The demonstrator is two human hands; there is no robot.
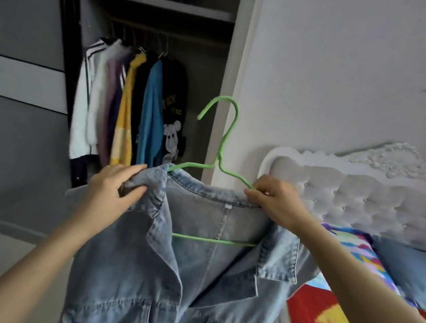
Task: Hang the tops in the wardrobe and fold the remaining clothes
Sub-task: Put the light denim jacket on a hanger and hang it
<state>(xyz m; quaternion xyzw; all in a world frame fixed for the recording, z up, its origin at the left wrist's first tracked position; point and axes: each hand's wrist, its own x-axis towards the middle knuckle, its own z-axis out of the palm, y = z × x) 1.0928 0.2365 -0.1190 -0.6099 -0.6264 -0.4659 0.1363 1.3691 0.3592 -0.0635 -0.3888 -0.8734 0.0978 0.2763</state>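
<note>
A denim jacket [195, 264] is held up in front of the open wardrobe [155, 50], draped on a green hanger [224, 141]. The jacket's left shoulder and collar are gripped by the left hand [114, 190], its fingers closed on a bunch of denim. The hanger's right arm is pinched together with the collar edge by the right hand [273, 202], fingers curled shut. The hanger's hook points up, free of the rail [141, 29]; its lower bar shows inside the open neck. On the rail, tops [131, 105] hang in a row at the left. A bed [353, 268] with a patterned cover stands at the right.
</note>
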